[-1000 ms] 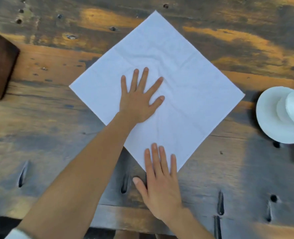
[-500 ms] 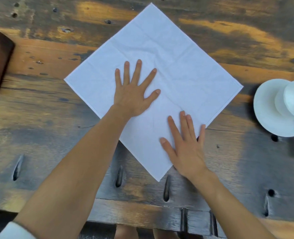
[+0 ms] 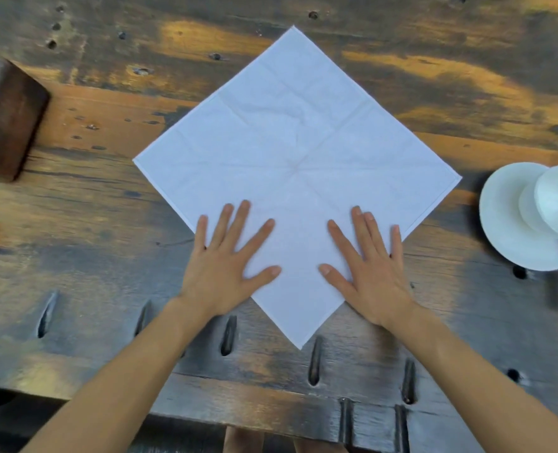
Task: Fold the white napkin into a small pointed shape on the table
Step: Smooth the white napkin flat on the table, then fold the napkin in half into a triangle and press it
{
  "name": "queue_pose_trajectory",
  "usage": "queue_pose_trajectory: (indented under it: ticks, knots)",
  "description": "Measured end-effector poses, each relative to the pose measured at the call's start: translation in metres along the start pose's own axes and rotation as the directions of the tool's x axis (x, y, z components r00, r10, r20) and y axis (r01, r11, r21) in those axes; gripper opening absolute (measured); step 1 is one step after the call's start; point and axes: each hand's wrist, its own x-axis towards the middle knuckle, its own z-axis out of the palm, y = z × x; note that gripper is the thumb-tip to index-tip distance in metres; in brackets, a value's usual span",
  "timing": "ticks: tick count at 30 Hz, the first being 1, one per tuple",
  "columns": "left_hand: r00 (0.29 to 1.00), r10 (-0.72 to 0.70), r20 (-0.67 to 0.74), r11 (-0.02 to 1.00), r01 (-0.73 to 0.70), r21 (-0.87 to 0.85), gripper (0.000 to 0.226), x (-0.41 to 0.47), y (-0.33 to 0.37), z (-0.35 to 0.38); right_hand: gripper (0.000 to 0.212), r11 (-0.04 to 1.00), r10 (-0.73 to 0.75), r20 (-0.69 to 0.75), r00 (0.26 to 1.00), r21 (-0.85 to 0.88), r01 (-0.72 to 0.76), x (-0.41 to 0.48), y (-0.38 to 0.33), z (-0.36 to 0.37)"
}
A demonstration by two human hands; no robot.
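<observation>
White and fully unfolded, the napkin (image 3: pixel 295 165) lies as a flat diamond on the bench (image 3: pixel 74 223), left hand (image 3: pixel 228 266) and right hand (image 3: pixel 369 269) pressing open-palmed on its near edges, gripping nothing, so every fold toward the pointed shape appears undone.

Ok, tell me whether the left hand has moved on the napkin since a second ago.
Yes. The left hand slid from the centre of the napkin back toward its near left edge, and now lies flat there.
</observation>
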Motion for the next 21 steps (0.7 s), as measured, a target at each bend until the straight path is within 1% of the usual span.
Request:
queue_pose_trajectory:
  ticks: [3,5,7,8,9,10,11,12,13,14,16,18,21]
  knots:
    - [0.999,-0.03,0.014,0.999,0.03,-0.019,0.076,-0.012,-0.028,-0.009,0.072,0.999,0.026,0.007,1.0,-0.027,-0.026,-0.008,0.024,-0.007]
    - [0.996,-0.081,0.025,0.996,0.082,-0.027,0.077,-0.016,-0.043,-0.012,0.072,0.999,0.04,0.012,0.999,-0.021,-0.04,-0.012,0.03,-0.01]
    - [0.991,-0.136,0.002,0.99,0.136,-0.039,0.078,-0.02,-0.052,-0.015,0.073,0.999,0.048,0.011,0.999,-0.008,-0.048,-0.012,0.028,-0.01]
    - [0.991,-0.13,-0.028,0.99,0.128,-0.051,0.079,-0.023,-0.053,-0.016,0.073,0.999,0.04,-0.026,0.999,0.017,-0.039,-0.012,0.025,-0.009]
    - [0.995,-0.069,-0.07,0.995,0.063,-0.08,0.077,-0.027,-0.051,-0.016,0.072,0.998,0.011,-0.088,0.996,0.069,-0.005,-0.013,0.021,-0.008]
    - [0.991,0.047,-0.127,0.992,-0.062,-0.114,0.073,-0.033,-0.045,-0.015,0.068,0.99,-0.042,-0.166,0.985,0.125,0.063,-0.015,0.015,-0.008]
    - [0.963,0.188,-0.192,0.966,-0.216,-0.139,0.067,-0.039,-0.035,-0.014,0.06,0.974,-0.113,-0.248,0.962,0.165,0.157,-0.017,0.009,-0.007]
    - [0.919,0.308,-0.248,0.924,-0.351,-0.151,0.062,-0.046,-0.023,-0.012,0.049,0.948,-0.186,-0.315,0.931,0.193,0.255,-0.021,0.003,-0.004]
    - [0.876,0.387,-0.286,0.881,-0.443,-0.164,0.058,-0.053,-0.009,-0.011,0.038,0.916,-0.252,-0.35,0.902,0.215,0.339,-0.025,-0.004,-0.002]
    - [0.848,0.433,-0.306,0.848,-0.498,-0.18,0.056,-0.057,0.003,-0.008,0.03,0.885,-0.307,-0.359,0.882,0.234,0.403,-0.028,-0.01,-0.001]
    - [0.816,0.491,-0.304,0.805,-0.558,-0.2,0.056,-0.06,0.021,-0.001,0.022,0.831,-0.399,-0.334,0.854,0.263,0.491,-0.033,-0.019,0.004]
    - [0.794,0.538,-0.284,0.776,-0.598,-0.203,0.056,-0.059,0.028,0.006,0.019,0.799,-0.462,-0.293,0.837,0.272,0.536,-0.038,-0.022,0.009]
    - [0.797,0.537,-0.276,0.767,-0.598,-0.232,0.053,-0.059,0.028,0.014,0.015,0.778,-0.506,-0.249,0.826,0.282,0.561,-0.044,-0.023,0.017]
